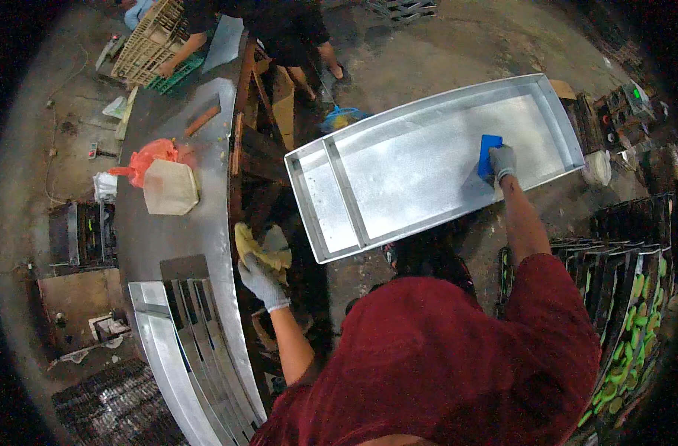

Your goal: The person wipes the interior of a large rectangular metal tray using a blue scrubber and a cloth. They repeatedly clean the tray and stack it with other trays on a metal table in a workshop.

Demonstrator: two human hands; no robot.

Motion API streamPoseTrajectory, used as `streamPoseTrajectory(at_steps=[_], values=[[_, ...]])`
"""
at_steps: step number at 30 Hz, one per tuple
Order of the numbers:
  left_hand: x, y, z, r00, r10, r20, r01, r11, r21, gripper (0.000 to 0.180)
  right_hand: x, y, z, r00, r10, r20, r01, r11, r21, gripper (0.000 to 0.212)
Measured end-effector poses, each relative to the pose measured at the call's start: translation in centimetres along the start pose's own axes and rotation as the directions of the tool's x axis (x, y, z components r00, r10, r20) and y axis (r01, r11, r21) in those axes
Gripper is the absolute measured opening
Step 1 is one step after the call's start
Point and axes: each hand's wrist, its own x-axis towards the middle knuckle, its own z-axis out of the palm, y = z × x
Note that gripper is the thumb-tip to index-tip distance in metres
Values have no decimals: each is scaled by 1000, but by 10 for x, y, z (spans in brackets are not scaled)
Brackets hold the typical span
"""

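My right hand [505, 159], in a light grey glove, is closed around a flat blue rectangular block [487, 154]. It is over the floor of a long shallow metal tray [406, 175], right of its middle; I cannot tell whether the block touches the metal. A crosswise divider [344, 192] splits off a narrow compartment at the tray's left end. My left hand [263, 284], gloved too, grips a crumpled yellowish cloth [275, 249] beside the worktable's edge. Its fingertips are partly hidden by the cloth.
A metal-topped worktable [205, 245] runs along my left, bearing a whitish plastic container [170, 187], a red plastic bag [149, 157] and slotted metal trays [197, 349]. Racks with green pieces [636, 320] stand at right. Another person [279, 33] stands beyond the table.
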Motion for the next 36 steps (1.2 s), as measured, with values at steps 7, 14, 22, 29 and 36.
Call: streamPoseTrajectory(at_steps=[7,14,22,29,36], values=[[-36,-3,10,990,-106,93,108,994,-25,54,-124,-198,217,995,-85,56,81,995,66,37],[-67,-7,-24,963,-259,-76,251,963,-98,46,-108,-254,179,785,-534,314,168,671,723,40],[-65,-1,-28,995,-102,-18,104,975,198,45,24,-249,299,962,-261,75,263,964,-25,23],[-98,22,0,949,-314,-8,311,942,-125,40,-6,-261,251,739,-417,529,-15,775,632,34],[-65,41,38,984,-139,108,135,990,41,39,-1,-304,208,683,-474,556,593,804,-42,42]])
